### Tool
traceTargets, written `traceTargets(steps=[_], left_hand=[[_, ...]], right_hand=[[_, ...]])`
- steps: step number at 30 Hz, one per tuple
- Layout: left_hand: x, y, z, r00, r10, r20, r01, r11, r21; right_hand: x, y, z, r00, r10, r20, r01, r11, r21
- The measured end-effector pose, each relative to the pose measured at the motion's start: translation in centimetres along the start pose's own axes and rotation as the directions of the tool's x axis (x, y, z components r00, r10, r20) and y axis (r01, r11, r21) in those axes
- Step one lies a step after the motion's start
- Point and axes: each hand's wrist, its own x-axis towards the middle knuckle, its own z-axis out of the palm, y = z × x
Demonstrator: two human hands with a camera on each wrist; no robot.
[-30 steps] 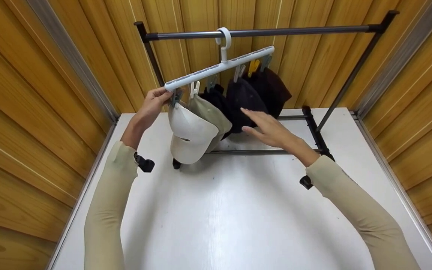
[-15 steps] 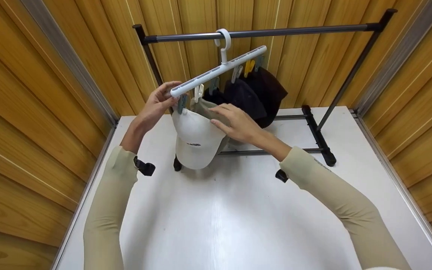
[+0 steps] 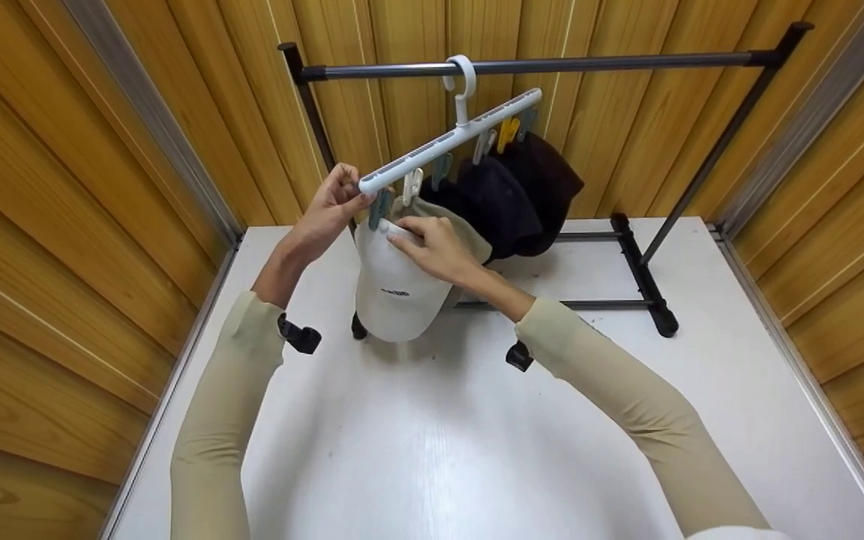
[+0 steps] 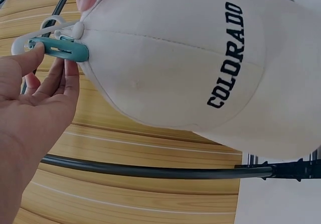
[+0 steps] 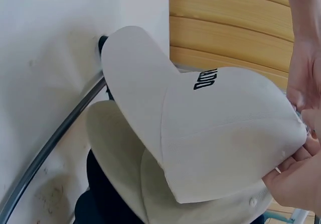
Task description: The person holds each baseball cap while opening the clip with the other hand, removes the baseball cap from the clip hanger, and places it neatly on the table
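A white cap [image 3: 394, 300] with dark COLORADO lettering [image 4: 228, 56] hangs brim down from the near end of a pale plastic hanger [image 3: 432, 150]. My left hand [image 3: 327, 217] pinches the teal clothespin [image 4: 60, 48] at the top of this cap, thumb on one side and fingers on the other. My right hand [image 3: 439, 247] holds the cap's crown close to its top button; in the right wrist view its fingers [image 5: 301, 156] go partly behind the fabric. Right behind it, an olive-beige cap [image 5: 115, 133] hangs from a white clothespin [image 3: 412, 186].
The hanger's hook [image 3: 465, 71] sits on the dark rail [image 3: 612, 62] of a garment rack. Farther along hang dark caps [image 3: 503, 199] on several clothespins, including a yellow one [image 3: 508, 133]. Wood-patterned walls [image 3: 49, 210] enclose the white floor [image 3: 432, 435].
My right hand has moved left from beside the dark caps and taken hold of the white cap. The hanger's near end has swung slightly right and down with my left hand.
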Motion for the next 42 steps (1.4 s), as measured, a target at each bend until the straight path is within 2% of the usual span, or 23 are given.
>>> traceTargets(steps=[7, 11, 19, 26, 30, 32, 34, 38, 42], left_hand=[[0.3, -0.1, 0.8, 1.0, 0.012, 0.004, -0.012, 1.0, -0.009], [0.1, -0.1, 0.7, 1.0, 0.005, -0.003, -0.005, 1.0, -0.002], [-1.7, 0.1, -0.5, 0.999, -0.014, -0.05, 0.013, 1.0, -0.017], [-1.5, 0.1, -0.2, 0.999, -0.018, -0.038, 0.016, 0.999, -0.033], [-1.4, 0.1, -0.2, 0.999, -0.054, -0.008, 0.054, 0.998, 0.016], [-1.4, 0.1, -0.1, 0.998, -0.061, -0.019, 0.062, 0.997, 0.05], [-1.3, 0.0, 0.1, 0.997, -0.054, -0.056, 0.06, 0.994, 0.095], [-1.2, -0.2, 0.7, 0.989, 0.017, -0.148, 0.02, 0.969, 0.247], [-1.0, -0.3, 1.3, 0.97, 0.108, -0.218, -0.012, 0.915, 0.403]], right_hand=[[-0.1, -0.3, 0.2, 0.999, 0.037, -0.028, -0.037, 0.999, -0.013], [-0.1, -0.6, 0.5, 0.998, 0.044, -0.039, -0.045, 0.999, -0.008], [0.2, -1.2, 2.3, 1.0, 0.022, 0.02, -0.022, 1.0, 0.019], [-0.9, -0.2, 2.4, 0.994, 0.004, 0.108, 0.0, 0.999, -0.033], [-1.8, 0.1, 2.2, 0.989, 0.015, 0.15, -0.007, 0.998, -0.055], [-2.3, 0.1, 2.1, 0.986, 0.016, 0.169, -0.005, 0.998, -0.063], [-2.7, 0.0, 1.9, 0.984, 0.015, 0.178, -0.003, 0.998, -0.066], [-3.6, 0.0, 1.2, 0.982, 0.038, 0.184, -0.03, 0.998, -0.046], [-4.3, 0.3, 0.4, 0.98, 0.076, 0.181, -0.075, 0.997, -0.017]])
